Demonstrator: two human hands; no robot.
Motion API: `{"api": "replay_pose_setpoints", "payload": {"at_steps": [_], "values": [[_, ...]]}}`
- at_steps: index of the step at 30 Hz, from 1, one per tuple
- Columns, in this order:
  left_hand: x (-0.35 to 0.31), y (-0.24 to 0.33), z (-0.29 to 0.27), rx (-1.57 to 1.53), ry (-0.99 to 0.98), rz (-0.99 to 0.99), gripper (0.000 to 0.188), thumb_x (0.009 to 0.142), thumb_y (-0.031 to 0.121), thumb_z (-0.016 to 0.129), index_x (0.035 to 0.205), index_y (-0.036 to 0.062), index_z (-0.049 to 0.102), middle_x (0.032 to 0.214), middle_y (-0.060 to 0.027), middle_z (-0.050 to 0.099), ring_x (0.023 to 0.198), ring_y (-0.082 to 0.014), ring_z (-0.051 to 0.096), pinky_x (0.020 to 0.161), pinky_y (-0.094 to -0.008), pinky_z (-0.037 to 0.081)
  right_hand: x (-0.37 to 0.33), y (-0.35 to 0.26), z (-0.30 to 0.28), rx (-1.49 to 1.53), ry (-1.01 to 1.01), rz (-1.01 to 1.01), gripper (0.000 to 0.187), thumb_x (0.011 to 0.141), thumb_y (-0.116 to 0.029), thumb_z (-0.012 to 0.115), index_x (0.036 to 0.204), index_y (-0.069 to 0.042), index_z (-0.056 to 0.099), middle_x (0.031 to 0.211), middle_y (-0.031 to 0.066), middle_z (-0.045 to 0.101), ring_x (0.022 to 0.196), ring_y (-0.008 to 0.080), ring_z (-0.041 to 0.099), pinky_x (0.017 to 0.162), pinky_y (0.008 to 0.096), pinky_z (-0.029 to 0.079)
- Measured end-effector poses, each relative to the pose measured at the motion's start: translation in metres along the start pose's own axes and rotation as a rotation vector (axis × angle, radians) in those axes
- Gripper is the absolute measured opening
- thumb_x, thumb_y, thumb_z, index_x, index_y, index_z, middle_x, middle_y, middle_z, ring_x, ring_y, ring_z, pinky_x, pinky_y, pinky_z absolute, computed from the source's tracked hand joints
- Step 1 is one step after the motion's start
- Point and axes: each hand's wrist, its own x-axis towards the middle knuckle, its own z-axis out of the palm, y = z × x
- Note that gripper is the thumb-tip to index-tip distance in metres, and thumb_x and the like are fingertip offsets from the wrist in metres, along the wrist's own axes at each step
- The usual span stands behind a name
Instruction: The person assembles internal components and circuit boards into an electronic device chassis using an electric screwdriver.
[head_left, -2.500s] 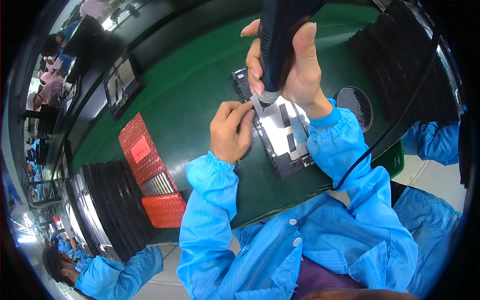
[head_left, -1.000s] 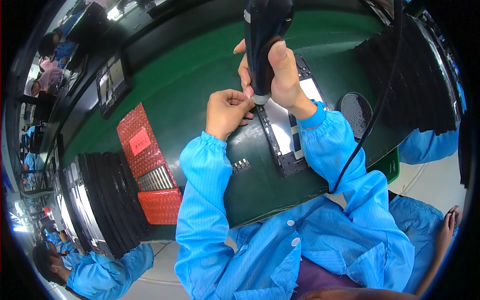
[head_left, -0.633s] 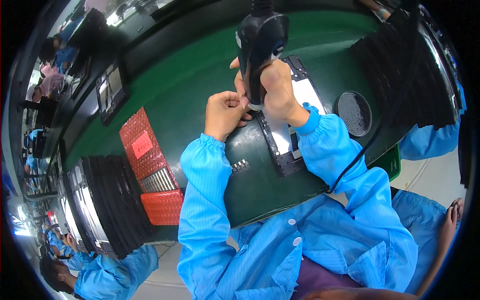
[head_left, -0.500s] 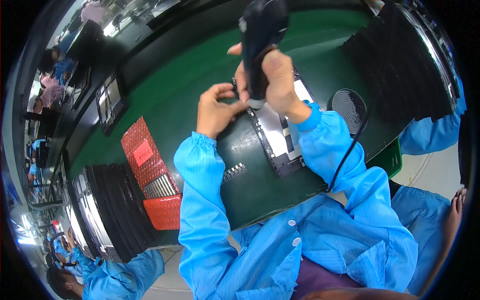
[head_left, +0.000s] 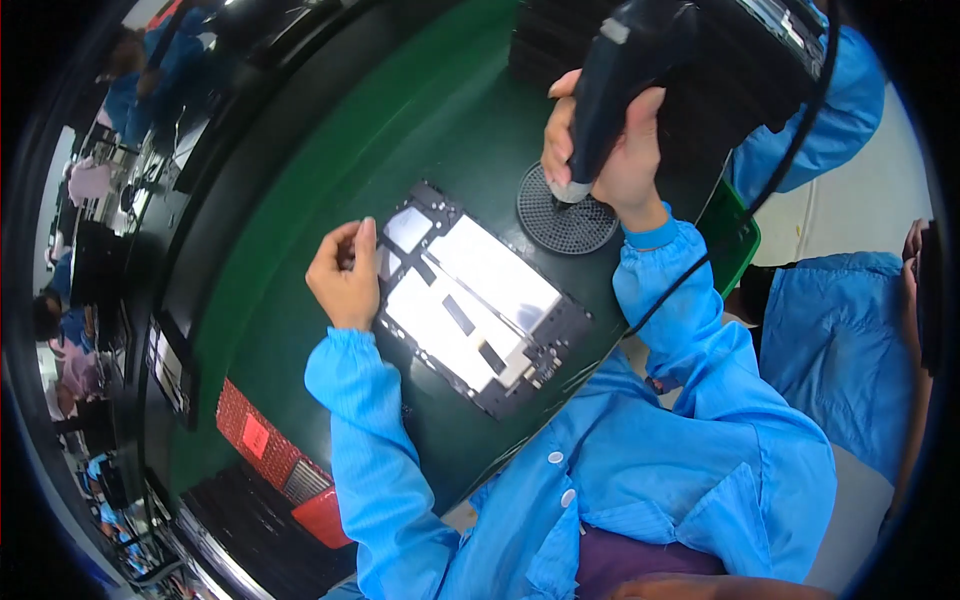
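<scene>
No legible txt in view. Nearest to it: sm. red label [head_left: 256, 436] on the red bubble wrap [head_left: 232, 404], lower L; its marks are too sm. & blurry to make out. Pale patch [head_left: 615, 30] on the blk handheld driver [head_left: 608, 95], upper R: can't tell if printed. Flat device [head_left: 490, 270] on worktop [head_left: 460, 130]: markings, if any, n/r.

The top edge crops the electric screwdriver [head_left: 622, 75], whose handle [head_left: 598, 122] the right grip [head_left: 625, 168] partly covers; whether its bit [head_left: 563, 206] touches the round gridded tray [head_left: 543, 228] cannot be told. The bottom edge cuts the black stack [head_left: 245, 525] at lower left; distant workers [head_left: 88, 182] are blurred.
</scene>
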Motion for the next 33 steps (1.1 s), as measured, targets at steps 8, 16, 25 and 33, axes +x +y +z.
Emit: {"api": "replay_pose_setpoints", "payload": {"at_steps": [8,16,25,33], "values": [[-0.028,0.016,0.001,0.071,-0.024,-0.067,0.025,0.083,0.023,0.068,0.086,-0.0018,0.066,0.07,-0.0045,0.062,0.064,-0.009,0.056,0.06,-0.022,0.044,-0.008,0.008,0.001,-0.178,-0.024,0.047,0.085,0.081,-0.072,0.028,0.114,0.004,0.045,0.063,0.0069,0.054,0.05,0.0116,0.056,0.046,0.0237,0.047],[-0.028,0.016,0.003,-0.004,-0.02,-0.081,0.022,0.085,0.019,0.065,0.087,-0.0025,0.065,0.068,-0.0013,0.059,0.061,-0.0055,0.051,0.055,-0.0186,0.04,-0.011,0.01,-0.001,-0.151,0.009,0.037,0.073,0.083,-0.068,0.036,0.105,-0.001,0.055,0.063,0.0056,0.056,0.052,0.0112,0.057,0.05,0.0238,0.048],[-0.028,0.013,0.005,0.025,-0.016,-0.045,0.02,0.085,0.019,0.065,0.087,-0.0016,0.065,0.069,-0.0018,0.06,0.061,-0.0062,0.051,0.055,-0.019,0.04,-0.011,0.014,-0.006,-0.212,-0.054,0.026,0.081,0.082,-0.069,0.036,0.106,0.007,0.049,0.063,0.0091,0.056,0.05,0.0106,0.056,0.047,0.0229,0.048],[-0.027,0.007,0.001,-0.014,-0.007,-0.081,0.021,0.083,0.019,0.066,0.085,-0.0023,0.066,0.069,-0.0028,0.061,0.063,-0.0079,0.054,0.059,-0.021,0.044,-0.002,-0.003,0.019,-0.128,-0.02,-0.023,0.072,0.086,-0.066,0.031,0.107,0.0,0.05,0.063,0.0067,0.055,0.051,0.0108,0.056,0.047,0.0228,0.046]]}}
